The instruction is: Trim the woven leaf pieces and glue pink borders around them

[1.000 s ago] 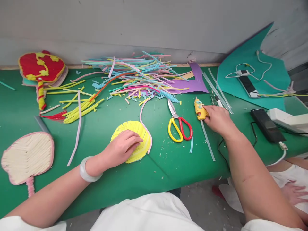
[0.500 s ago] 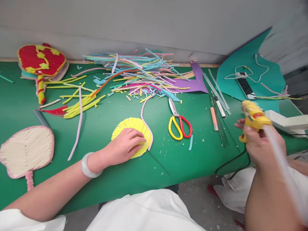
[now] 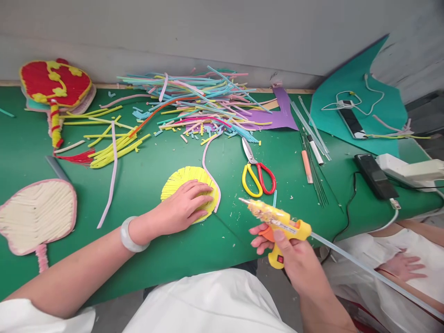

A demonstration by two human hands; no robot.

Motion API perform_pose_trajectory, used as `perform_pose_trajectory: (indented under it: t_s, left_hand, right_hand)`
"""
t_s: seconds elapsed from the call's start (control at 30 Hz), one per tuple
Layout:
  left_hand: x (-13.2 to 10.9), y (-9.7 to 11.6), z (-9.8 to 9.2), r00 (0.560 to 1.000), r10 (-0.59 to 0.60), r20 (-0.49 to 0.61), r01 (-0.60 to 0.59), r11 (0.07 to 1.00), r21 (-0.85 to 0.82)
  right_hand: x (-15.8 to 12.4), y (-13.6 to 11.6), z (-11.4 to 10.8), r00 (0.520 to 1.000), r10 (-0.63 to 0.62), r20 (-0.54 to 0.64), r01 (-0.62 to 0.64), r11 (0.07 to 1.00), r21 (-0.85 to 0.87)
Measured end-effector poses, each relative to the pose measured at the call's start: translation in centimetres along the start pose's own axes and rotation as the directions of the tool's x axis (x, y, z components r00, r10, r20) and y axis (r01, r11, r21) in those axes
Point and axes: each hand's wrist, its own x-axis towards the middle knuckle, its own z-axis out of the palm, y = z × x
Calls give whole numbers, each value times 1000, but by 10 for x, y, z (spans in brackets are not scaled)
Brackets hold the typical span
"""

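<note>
A round yellow disc (image 3: 176, 178) covered in pipe cleaner strips lies on the green table. My left hand (image 3: 185, 203) rests flat over it, fingers stretched out and slightly bent. Along the disc's right edge runs a pale pink pipe cleaner (image 3: 207, 159), and a thin dark wire (image 3: 229, 227) reaches out from its lower right. In my right hand (image 3: 294, 252) is a yellow hot glue gun (image 3: 284, 219), its nozzle towards the left, with a long clear glue stick (image 3: 350, 256) out of its back. Scissors (image 3: 255, 173) with yellow and red handles lie just beyond the nozzle.
Behind is a heap of coloured pipe cleaners (image 3: 208, 99). A red fan (image 3: 64, 83) and a cream fan (image 3: 34, 215) lie at left. At right are thin wires (image 3: 317, 178), a black phone (image 3: 374, 175), a white power strip (image 3: 409, 169) and another person's hand (image 3: 404, 266).
My right hand has brought the glue gun from the far right leftward, close to the scissors and the disc. The black phone now shows. My left hand stays on the disc.
</note>
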Motion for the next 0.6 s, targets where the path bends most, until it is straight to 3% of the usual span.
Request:
perform_pose_trajectory:
  t_s: [0.13,0.3,0.43,0.6]
  left_hand:
    - [3,4,-2,1000,-3,21,2,999,34]
    - [20,1,-15,993,52,105,-55,998,28]
    - [34,-6,-17,977,133,168,-119,989,-92]
    - [34,-14,-11,974,127,187,-83,970,-228]
  right_hand:
    - [-7,1,24,999,23,28,-21,997,-72]
    - [-13,16,42,997,46,-58,-53,991,-120]
    - [-17,28,50,997,55,-52,-63,986,-155]
    - [-18,42,51,998,51,-49,-61,973,-224]
